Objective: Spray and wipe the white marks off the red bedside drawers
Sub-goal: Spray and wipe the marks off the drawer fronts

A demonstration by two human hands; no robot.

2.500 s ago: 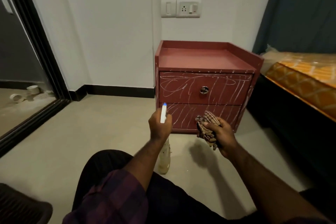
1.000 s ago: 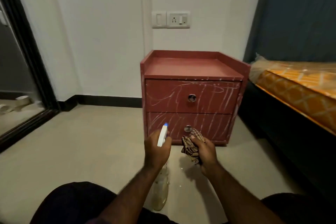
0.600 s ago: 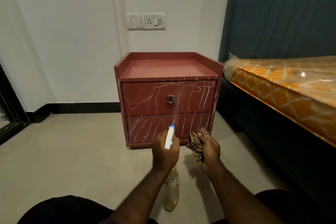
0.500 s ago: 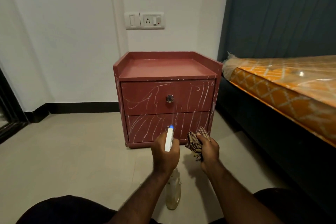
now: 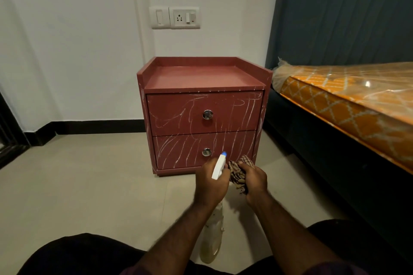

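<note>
The red bedside drawers (image 5: 202,76) stand against the white wall, with white scribbles across both drawer fronts and the side edges. Each front carries a round metal knob, the upper knob (image 5: 207,114) and the lower knob (image 5: 206,152). My left hand (image 5: 210,184) grips a spray bottle (image 5: 212,239) by its neck; the white head with a blue nozzle points at the lower drawer. My right hand (image 5: 254,179) holds a bunched checked cloth (image 5: 239,171) just right of the nozzle, a short way before the lower drawer.
A bed with an orange, plastic-wrapped mattress (image 5: 348,100) on a dark frame runs along the right, close to the drawers. A dark curtain (image 5: 344,11) hangs behind it. A switch and socket plate (image 5: 175,17) sits on the wall. Beige floor tiles (image 5: 78,181) stretch to the left.
The view has swung so the drawers sit centred. Both hands stay close together before the lower drawer, and the white marks on the upper drawer look fainter than 2.5 s ago.
</note>
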